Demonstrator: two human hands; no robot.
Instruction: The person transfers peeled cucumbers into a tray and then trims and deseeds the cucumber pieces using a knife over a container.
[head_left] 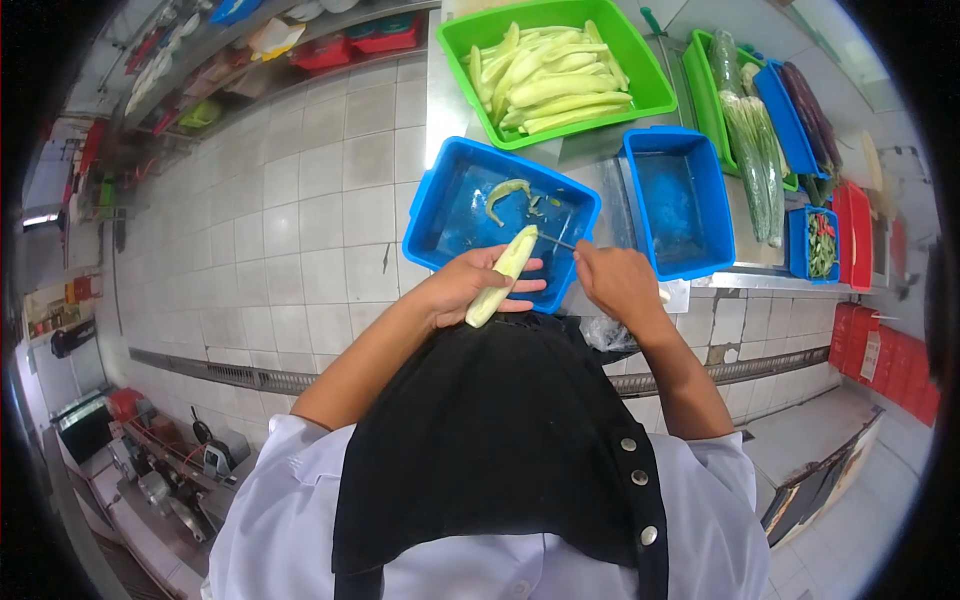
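My left hand (462,288) holds a long, peeled, pale green vegetable (500,278) upright at a slant, the thumb across it and the other fingers stretched out behind. My right hand (617,283) is closed around the handle of a thin-bladed knife (557,241), which is mostly hidden in the fist. The blade's tip meets the top end of the vegetable. Both hands are at the near side of a blue basin (425,215). Inside it lie a curled green peel (493,203) and small scraps.
A green tub (660,85) of peeled pale vegetables stands behind the basin. Another blue basin (725,240) is to the right. Further right are long green vegetables (757,165), dark purple ones (808,115) and a small blue basket (797,243) of chopped pieces. Tiled floor (325,225) lies left.
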